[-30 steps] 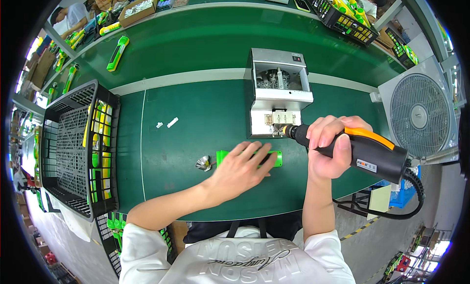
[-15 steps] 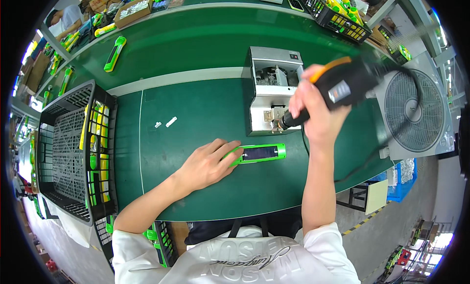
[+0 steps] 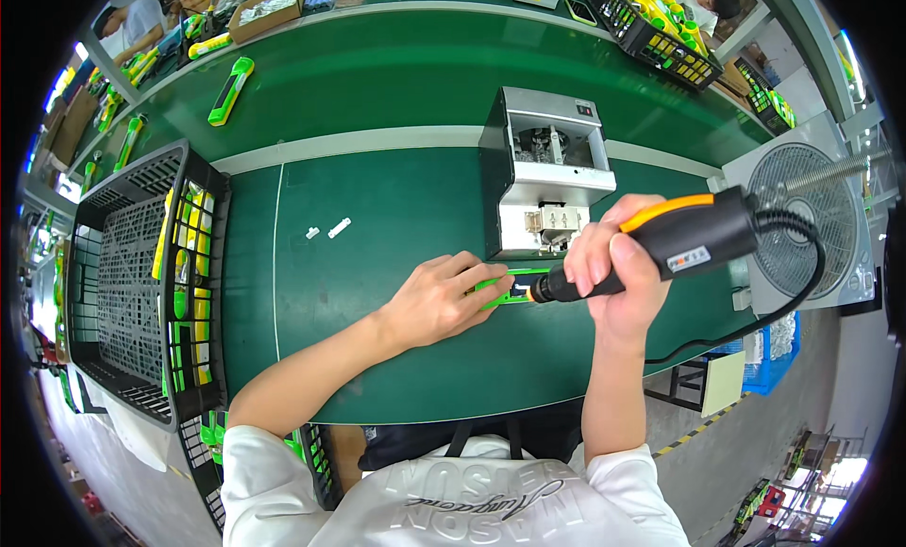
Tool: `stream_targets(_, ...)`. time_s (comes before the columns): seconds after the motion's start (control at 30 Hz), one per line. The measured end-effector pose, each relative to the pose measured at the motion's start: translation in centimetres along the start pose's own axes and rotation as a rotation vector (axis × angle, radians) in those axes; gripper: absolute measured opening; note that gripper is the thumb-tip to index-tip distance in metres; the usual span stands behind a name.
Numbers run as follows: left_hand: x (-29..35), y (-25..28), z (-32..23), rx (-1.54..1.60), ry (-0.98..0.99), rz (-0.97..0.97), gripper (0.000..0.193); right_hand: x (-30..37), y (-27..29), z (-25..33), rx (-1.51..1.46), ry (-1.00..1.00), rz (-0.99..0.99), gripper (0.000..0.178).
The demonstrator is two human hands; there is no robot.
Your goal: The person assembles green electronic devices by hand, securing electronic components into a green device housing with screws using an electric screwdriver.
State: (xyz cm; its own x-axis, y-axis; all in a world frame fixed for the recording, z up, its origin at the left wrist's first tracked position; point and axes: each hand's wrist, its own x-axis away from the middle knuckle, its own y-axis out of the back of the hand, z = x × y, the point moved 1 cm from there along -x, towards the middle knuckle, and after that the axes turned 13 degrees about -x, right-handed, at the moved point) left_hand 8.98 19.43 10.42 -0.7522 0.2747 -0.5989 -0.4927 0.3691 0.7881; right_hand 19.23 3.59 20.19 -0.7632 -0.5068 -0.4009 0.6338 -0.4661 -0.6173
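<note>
My right hand [image 3: 618, 269] is wrapped round a black and orange electric screwdriver [image 3: 694, 231], which lies nearly level. Its tip is at a bright green plastic housing [image 3: 515, 299] with a dark inside, lying on the green bench mat. Whether the tip touches a screw I cannot make out. With fingers closed on its left end, my left hand [image 3: 451, 300] holds the housing, whose right part is hidden behind the screwdriver and my right hand. Just beyond stands a grey screw feeder [image 3: 563, 179]. Two small white plastic parts [image 3: 340, 228] lie left of it.
A black crate [image 3: 175, 292] with yellow and green housings stands at the left. A fan [image 3: 797, 217] is at the right, and the screwdriver's cord [image 3: 727, 339] loops over the right side. Across the far belt lies a green housing [image 3: 229, 92]; another crate [image 3: 661, 51] sits beyond.
The screwdriver in my right hand has come from the screw feeder down to the green housing. My left hand has shifted right and slightly away from me with the housing.
</note>
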Motion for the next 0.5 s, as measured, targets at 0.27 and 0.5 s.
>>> stream_targets(0.27,-0.1,0.0,0.0,-0.002,0.001,-0.021,0.036,1.3,-0.1,-1.6,0.085,0.027,0.024,0.022)
stream_targets(0.5,-0.1,-0.1,0.1,0.004,-0.001,-0.026,0.036,1.7,0.0,-1.8,0.143,0.031,0.051,0.024)
